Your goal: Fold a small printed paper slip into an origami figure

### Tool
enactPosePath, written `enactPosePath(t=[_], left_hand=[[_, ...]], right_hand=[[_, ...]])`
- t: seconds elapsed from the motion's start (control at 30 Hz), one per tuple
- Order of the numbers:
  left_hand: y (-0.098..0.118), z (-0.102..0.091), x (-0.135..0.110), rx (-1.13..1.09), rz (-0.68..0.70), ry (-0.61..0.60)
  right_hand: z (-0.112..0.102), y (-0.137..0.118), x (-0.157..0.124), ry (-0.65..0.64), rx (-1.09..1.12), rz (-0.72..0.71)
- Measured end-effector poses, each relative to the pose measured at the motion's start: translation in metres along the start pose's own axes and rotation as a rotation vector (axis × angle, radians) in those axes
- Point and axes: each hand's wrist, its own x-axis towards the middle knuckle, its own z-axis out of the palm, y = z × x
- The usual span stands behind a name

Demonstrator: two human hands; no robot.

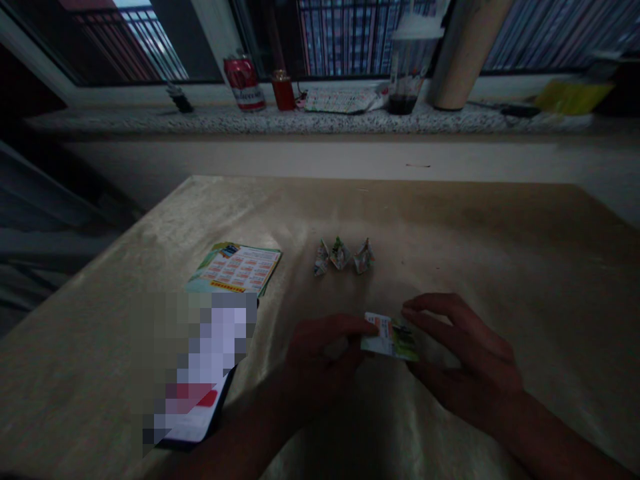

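Note:
A small folded piece of printed paper (384,337), white with a green patch and orange print, is pinched at its left end between the thumb and index finger of my left hand (325,347). On its other side, my right hand (465,353) has its fingers apart. The right thumb is at the paper's lower right corner, while the index fingertip hovers just off its upper right edge. Whether that thumb presses on the paper I cannot tell. Beyond my hands, three small folded paper shapes (339,255) stand in a row on the table.
To the left lies a stack of printed paper sheets (240,267). Nearer me is a phone (190,427), its lit screen partly pixelated, beside my left forearm. On the windowsill (200,123) stand a red can (244,83), a red jar (283,92) and a lidded plastic cup (407,67).

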Motion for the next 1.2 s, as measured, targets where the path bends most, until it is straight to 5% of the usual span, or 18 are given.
enactPosePath(t=[0.23,0.57,0.83,1.2], left_hand=[[-0.005,0.005,-0.001,-0.328,-0.237,-0.040],[0.002,-0.003,0.008,-0.205,0.036,-0.011],[0.007,0.002,0.009,-0.260,-0.114,0.046],[0.007,0.033,-0.005,-0.211,-0.263,0.185]], right_hand=[[0.002,0.001,0.002,-0.033,0.345,0.170],[-0.006,0.001,0.003,0.049,0.278,0.103],[-0.001,-0.004,0.007,0.082,0.361,0.273],[0.018,-0.016,0.006,0.222,0.545,0.617]])
